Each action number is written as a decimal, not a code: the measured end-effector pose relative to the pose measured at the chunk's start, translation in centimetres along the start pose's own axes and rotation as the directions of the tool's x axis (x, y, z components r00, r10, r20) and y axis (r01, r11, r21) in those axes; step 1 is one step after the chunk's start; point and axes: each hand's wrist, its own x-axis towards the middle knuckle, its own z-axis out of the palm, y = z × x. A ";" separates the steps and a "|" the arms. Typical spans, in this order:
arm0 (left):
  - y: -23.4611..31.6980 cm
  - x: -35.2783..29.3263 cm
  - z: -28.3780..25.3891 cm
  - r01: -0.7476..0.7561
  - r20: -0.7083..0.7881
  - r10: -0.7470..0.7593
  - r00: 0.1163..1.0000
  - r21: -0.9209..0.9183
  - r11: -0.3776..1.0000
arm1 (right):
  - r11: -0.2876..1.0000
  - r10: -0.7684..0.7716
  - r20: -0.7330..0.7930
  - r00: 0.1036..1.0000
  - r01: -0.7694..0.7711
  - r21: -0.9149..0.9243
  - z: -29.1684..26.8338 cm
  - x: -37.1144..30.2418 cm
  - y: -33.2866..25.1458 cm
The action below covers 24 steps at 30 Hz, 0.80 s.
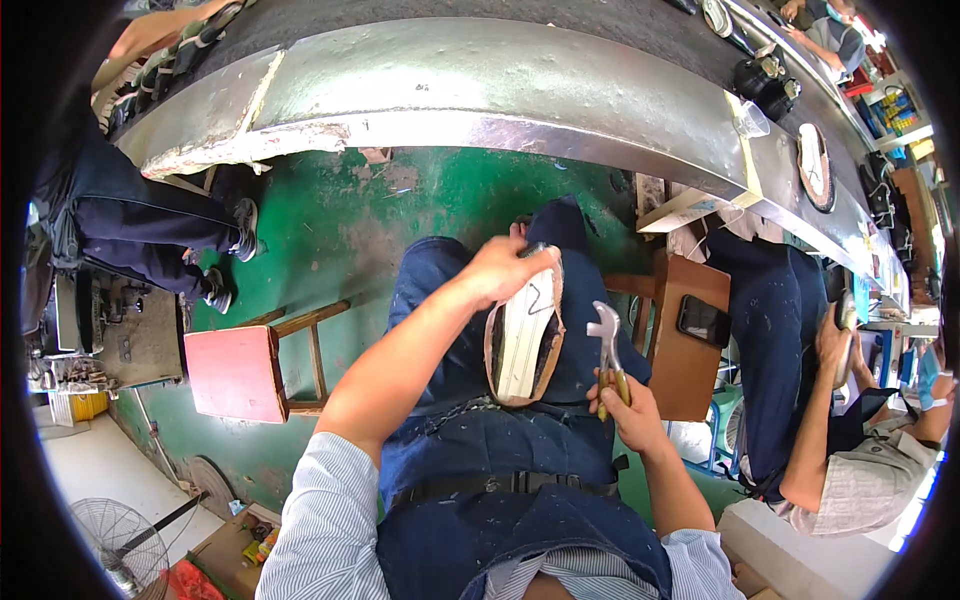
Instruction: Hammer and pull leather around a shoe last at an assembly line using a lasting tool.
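A shoe [525,335] lies bottom up across my lap, its pale insole bearing a dark handwritten mark and its upper's edge standing up around it. My left hand [503,270] grips the far end, fingers wrapped around it and thumb near the insole. In my right hand [630,408] is a pair of lasting pincers [606,335], metal jaws pointing away from me and fingers closed about the yellowish handles. The pincers stand a little to the right of the shoe, not touching it. My left fingertips are partly hidden.
A metal-edged workbench [480,85] curves across the far side. Another shoe [814,165] rests on it at the right. A pink-topped stool [235,372] stands left; a phone [704,320] lies on a brown stool [688,385] at right. Co-workers sit or stand on both sides.
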 end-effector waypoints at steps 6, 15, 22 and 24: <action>-9.1 -2.5 6.4 0.180 0.148 -0.109 0.983 -0.660 0.730 | 0.874 0.146 0.087 0.985 -0.088 -0.478 -0.4 -0.8 -3.8; -10.2 -3.8 9.3 -0.287 -0.242 0.247 0.938 -0.148 0.946 | 0.578 -0.091 0.234 0.968 0.243 -0.779 -1.9 0.7 -6.9; -9.3 -4.9 9.3 -0.267 -0.267 0.248 0.931 -0.040 0.963 | 0.537 0.069 0.268 0.961 0.190 -0.822 -1.3 1.7 -9.8; -9.2 -5.1 9.4 -0.246 -0.271 0.235 0.934 -0.008 0.969 | 0.515 0.119 0.266 0.957 0.170 -0.840 -1.1 2.2 -10.5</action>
